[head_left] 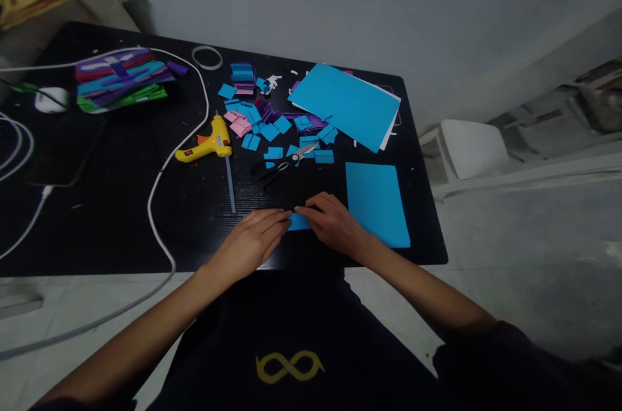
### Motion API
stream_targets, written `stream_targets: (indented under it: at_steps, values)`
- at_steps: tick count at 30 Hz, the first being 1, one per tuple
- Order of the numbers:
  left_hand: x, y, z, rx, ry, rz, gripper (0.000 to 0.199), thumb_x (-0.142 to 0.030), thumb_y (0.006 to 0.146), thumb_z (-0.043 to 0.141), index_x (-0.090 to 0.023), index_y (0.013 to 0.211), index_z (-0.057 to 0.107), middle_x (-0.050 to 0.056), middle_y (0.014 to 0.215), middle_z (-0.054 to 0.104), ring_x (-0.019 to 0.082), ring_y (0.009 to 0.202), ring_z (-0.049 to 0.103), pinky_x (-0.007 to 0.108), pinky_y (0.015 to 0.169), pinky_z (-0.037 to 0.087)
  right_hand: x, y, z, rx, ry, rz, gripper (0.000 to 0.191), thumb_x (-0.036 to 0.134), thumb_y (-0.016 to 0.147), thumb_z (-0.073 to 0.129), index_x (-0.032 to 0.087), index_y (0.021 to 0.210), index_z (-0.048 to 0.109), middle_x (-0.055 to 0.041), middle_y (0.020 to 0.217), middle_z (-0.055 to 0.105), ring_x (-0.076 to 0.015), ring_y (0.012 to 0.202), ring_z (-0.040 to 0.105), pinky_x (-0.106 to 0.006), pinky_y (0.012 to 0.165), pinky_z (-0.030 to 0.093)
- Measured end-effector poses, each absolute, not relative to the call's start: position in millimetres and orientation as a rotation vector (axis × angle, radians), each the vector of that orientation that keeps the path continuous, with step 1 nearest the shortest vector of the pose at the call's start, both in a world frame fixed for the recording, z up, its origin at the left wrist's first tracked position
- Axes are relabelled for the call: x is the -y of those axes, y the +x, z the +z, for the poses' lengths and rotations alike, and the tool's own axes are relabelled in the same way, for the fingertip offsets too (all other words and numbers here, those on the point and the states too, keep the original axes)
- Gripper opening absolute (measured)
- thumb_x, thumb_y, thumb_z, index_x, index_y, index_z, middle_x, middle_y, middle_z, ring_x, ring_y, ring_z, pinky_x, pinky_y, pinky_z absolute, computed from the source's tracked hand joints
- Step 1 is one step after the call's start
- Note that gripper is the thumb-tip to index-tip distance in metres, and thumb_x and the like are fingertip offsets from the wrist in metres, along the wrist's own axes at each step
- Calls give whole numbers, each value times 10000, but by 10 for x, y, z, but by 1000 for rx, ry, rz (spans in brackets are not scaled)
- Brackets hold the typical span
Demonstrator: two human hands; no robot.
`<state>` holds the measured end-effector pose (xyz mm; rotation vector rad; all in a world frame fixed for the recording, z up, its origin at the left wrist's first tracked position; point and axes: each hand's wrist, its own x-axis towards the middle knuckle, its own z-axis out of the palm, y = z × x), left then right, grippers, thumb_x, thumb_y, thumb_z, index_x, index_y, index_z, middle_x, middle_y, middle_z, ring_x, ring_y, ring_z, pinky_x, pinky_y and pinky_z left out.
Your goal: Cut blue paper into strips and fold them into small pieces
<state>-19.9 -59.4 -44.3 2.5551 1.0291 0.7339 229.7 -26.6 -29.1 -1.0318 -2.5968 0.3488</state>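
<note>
A small piece of blue paper (299, 222) lies on the black table near its front edge. On its left end are the fingertips of my left hand (255, 236), held close together. My right hand (335, 224) pinches the upper right part, thumb and index finger near the left fingertips. Both hands partly cover the paper, so any fold is hard to see. Right of them lies a larger blue sheet (378, 205). Just beyond my hands are black-handled scissors (286, 163), blades pointing right toward several small folded blue papers (272, 130).
A yellow glue gun (208, 145) with a glue stick (230, 184) lies left of the scissors. A white cable (154, 203) snakes across the table. Bundled coloured papers (124, 77), a tape ring (207, 58) and stacked blue sheets (347, 103) sit farther back. A white stool (473, 148) stands right.
</note>
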Motion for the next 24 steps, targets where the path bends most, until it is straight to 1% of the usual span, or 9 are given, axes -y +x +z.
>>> stream_targets:
  at_steps: [3,6,9,14,19,24]
  values:
    - [598,-207,-445,-1030,2543,725,296,-182,1049,545,-169,1315,674,110,1341,729,265,1239,681,468,1017,580,274,2299,-265,2554,-1039,412,249,95,1034,494,140,1135,717,-130,1023,685,-244,945,605,-394,829,532]
    - [601,-207,-452,-1028,2537,744,283,-185,1047,551,-169,1293,690,112,1323,737,263,1234,687,464,1021,584,313,2291,-249,2476,-1011,457,193,146,1042,529,134,1139,695,-133,1046,697,-241,968,622,-393,852,543]
    - [593,-198,-460,-1020,2541,786,260,-182,1040,564,-180,1251,717,107,1283,756,258,1212,702,453,1019,595,367,2253,-260,2491,-930,461,150,191,1054,545,164,1085,689,-114,1048,717,-232,981,636,-381,843,531]
    - [557,-258,-412,-1019,2594,766,232,-217,1041,576,-166,1204,733,111,1264,762,253,1182,719,432,1014,611,414,2183,-309,2532,-918,412,160,204,1065,543,145,959,649,-94,947,710,-223,911,633,-371,821,513]
    - [531,-453,-297,-1035,2628,648,261,-295,1045,581,-196,1229,738,102,1282,758,262,1175,722,450,997,612,415,2190,-287,2490,-980,462,190,225,1085,504,137,980,635,-109,967,704,-215,909,632,-369,838,530]
    - [532,-526,-255,-1043,2625,632,254,-287,1047,574,-205,1202,757,91,1244,771,258,1150,725,439,966,616,278,2263,-142,2375,-1102,577,202,311,1079,538,153,1028,654,-94,950,718,-201,857,656,-350,781,534]
